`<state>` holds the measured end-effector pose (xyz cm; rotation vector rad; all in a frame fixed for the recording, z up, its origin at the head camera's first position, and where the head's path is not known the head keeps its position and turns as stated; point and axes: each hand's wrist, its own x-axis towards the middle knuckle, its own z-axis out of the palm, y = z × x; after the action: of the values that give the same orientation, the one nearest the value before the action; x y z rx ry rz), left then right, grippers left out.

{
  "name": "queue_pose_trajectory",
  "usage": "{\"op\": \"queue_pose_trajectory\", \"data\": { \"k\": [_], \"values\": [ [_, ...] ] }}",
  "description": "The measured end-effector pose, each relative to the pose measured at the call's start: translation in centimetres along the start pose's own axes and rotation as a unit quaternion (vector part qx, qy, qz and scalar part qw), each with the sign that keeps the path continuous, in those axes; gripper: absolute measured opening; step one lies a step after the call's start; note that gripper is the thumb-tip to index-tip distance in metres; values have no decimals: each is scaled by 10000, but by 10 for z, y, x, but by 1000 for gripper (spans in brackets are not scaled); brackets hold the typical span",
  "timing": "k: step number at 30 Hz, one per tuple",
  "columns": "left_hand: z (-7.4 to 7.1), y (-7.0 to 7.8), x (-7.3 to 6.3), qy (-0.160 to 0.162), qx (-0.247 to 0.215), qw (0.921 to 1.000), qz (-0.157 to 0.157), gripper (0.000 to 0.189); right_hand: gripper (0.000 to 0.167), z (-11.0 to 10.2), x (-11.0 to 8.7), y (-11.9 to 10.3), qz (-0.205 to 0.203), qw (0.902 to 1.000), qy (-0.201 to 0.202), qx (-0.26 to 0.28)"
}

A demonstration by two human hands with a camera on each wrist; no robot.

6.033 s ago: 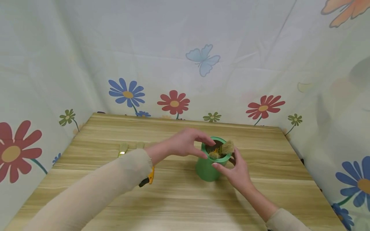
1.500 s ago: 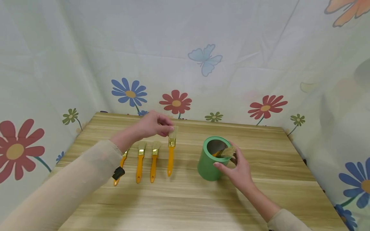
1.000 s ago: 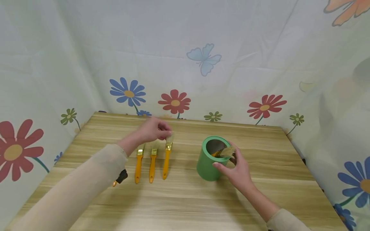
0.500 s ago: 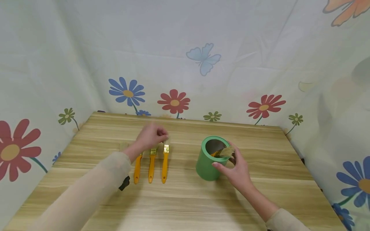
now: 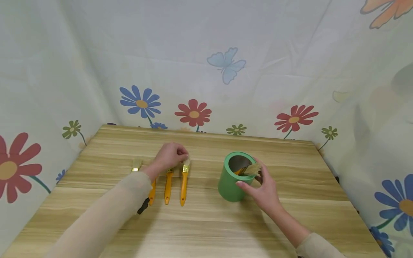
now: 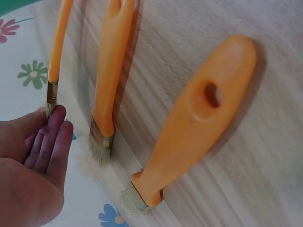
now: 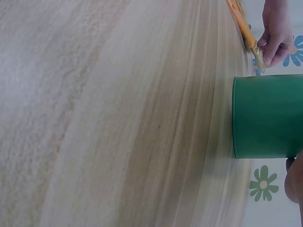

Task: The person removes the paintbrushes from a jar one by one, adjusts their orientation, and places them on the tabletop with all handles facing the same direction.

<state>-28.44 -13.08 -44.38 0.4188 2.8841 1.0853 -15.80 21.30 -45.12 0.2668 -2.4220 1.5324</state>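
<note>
My left hand (image 5: 167, 156) pinches the bristle end of a paintbrush (image 5: 184, 182) between thumb and fingers. Its orange handle points toward me, at the right end of a row. Beside it on the table lie another paintbrush (image 5: 168, 186), a third paintbrush (image 5: 152, 195) partly under my wrist, and a farther-left paintbrush (image 5: 136, 165) mostly covered by my sleeve. In the left wrist view the held brush's metal band (image 6: 51, 90) sits just above the fingertips. My right hand (image 5: 262, 186) grips a green can (image 5: 230, 186) near its rim, thumb in front. Pale bristles (image 5: 253, 169) poke over the rim beside those fingers.
The wood-grain table (image 5: 206, 229) meets a flower-printed cloth backdrop (image 5: 258, 104) at its back and sides. A black object (image 5: 143, 206) shows under my left sleeve. Bare tabletop separates the brush row from the can.
Six seconds ago my left hand was at the can's mouth. It has since brought a paintbrush left and lowered it beside the others. My right hand has stayed on the can.
</note>
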Motion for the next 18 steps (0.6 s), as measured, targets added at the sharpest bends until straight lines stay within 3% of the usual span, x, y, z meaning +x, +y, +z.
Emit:
{"op": "queue_pose_trajectory", "data": {
  "k": [13, 18],
  "values": [
    [10, -10, 10, 97, 177, 9998, 10, 12, 91, 0, 1, 2, -10, 10000, 1, -44],
    [14, -11, 12, 168, 178, 9996, -155, 11, 91, 1, 0, 4, 8, 10000, -3, -42]
  ]
}}
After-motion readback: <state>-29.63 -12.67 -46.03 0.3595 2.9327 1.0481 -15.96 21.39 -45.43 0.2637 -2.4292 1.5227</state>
